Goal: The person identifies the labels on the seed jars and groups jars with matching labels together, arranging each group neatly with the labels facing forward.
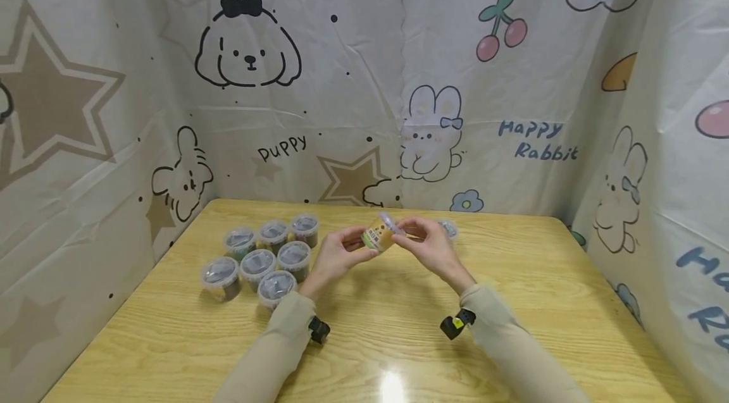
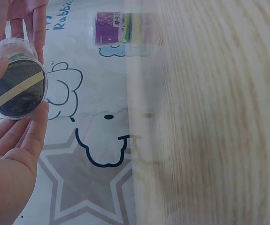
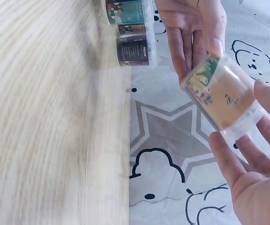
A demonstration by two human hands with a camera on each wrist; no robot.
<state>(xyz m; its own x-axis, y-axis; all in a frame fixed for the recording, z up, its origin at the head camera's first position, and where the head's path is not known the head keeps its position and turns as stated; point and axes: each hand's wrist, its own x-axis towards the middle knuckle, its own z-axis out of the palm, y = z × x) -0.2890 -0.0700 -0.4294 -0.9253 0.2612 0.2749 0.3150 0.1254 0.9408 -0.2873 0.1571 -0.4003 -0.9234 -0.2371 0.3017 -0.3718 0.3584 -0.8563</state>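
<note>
A small plastic tub [image 1: 376, 235] with an orange and green label is held tilted above the table between both hands. My left hand [image 1: 336, 255] grips it near the base, thumb on one side and fingers on the other. With its fingertips my right hand [image 1: 429, 248] pinches the tub at the clear lid [image 1: 390, 222]. The lid looks closed. In the left wrist view the tub's dark base [image 2: 19, 89] shows, crossed by a pale yellow strip. The right wrist view shows the label side [image 3: 226, 96].
Several similar lidded tubs [image 1: 258, 262] stand grouped at the left of the wooden table [image 1: 387, 321], close to my left forearm. Another tub [image 1: 448, 229], purple-labelled in the left wrist view, stands behind my right hand. Printed cloth [image 1: 353, 74] hangs behind and at both sides.
</note>
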